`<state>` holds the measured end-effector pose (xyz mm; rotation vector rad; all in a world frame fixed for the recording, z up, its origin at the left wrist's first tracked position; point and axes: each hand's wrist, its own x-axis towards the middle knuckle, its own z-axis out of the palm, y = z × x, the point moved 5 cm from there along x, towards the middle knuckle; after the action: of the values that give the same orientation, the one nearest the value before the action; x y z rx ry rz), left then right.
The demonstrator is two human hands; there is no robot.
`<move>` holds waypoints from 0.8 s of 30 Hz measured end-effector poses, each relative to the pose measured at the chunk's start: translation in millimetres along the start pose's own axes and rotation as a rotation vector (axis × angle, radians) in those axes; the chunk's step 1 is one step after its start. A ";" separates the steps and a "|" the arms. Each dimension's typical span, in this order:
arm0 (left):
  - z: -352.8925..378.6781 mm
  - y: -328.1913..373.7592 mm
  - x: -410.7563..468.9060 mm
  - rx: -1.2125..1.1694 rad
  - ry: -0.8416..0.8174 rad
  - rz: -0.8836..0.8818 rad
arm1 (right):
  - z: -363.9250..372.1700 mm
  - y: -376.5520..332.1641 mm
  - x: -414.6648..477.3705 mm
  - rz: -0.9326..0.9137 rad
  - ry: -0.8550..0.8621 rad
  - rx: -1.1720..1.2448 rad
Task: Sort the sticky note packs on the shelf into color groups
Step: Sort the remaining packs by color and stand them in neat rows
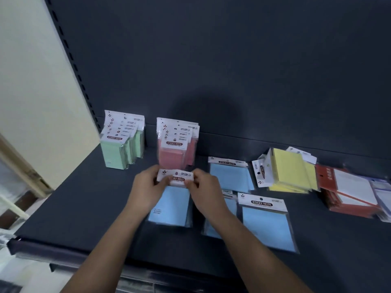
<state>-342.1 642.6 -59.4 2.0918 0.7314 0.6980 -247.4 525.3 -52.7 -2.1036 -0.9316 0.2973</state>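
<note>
Currently, left hand [146,187] and right hand [204,188] fingers [197,175] are pinching a pale-blue plastic-wrapped sticky note pack [171,206] mid-frame. Green packs [120,149] at ten o'clock and pink packs [175,153] at twelve are standing grouped. Flat blue packs [266,225] at four and toppled yellow packs [289,168] at two are seemingly awaiting sorting.

Header card [175,178] of the blue pack [171,206] covered at both ends by fingers [157,176], lettering only partly readable. Second blue pack [231,205] mostly hidden under the right forearm [232,233]. Pink packs [176,154] blurred, rear ones masked by the front one. Small print on all cards too small to read. Pale pack [384,199] cut off at the right edge. Lower left corner smeared, unidentifiable.
</note>
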 end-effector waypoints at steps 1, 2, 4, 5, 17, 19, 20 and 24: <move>2.0 -5.3 0.0 0.017 0.016 -0.017 | 1.7 -1.9 0.7 -0.026 0.001 -0.066; 4.3 -11.1 0.1 0.015 0.034 -0.045 | 2.9 -3.5 1.2 -0.050 0.000 -0.132; 8.7 -18.6 1.2 -0.011 0.070 -0.115 | 2.2 -5.7 1.6 -0.084 0.009 -0.209; 10.5 -20.7 0.8 -0.022 0.081 -0.138 | 0.6 -6.1 0.7 -0.094 0.017 -0.215; 96.1 44.0 15.7 -0.046 -0.408 -0.044 | -72.5 69.7 -2.4 0.185 0.082 -0.330; 116.0 45.0 18.9 0.007 -0.491 -0.100 | -73.2 81.0 -5.5 0.255 0.011 -0.275; 121.6 45.0 21.4 -0.026 -0.467 -0.126 | -72.6 84.9 -7.0 0.273 -0.016 -0.242; 125.2 47.9 26.1 -0.385 -0.201 -0.257 | -77.6 90.7 -10.0 0.262 0.028 -0.067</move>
<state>-226.2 573.7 -81.0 1.6527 0.6770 0.4372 -169.4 436.2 -71.0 -2.2887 -0.6566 0.3734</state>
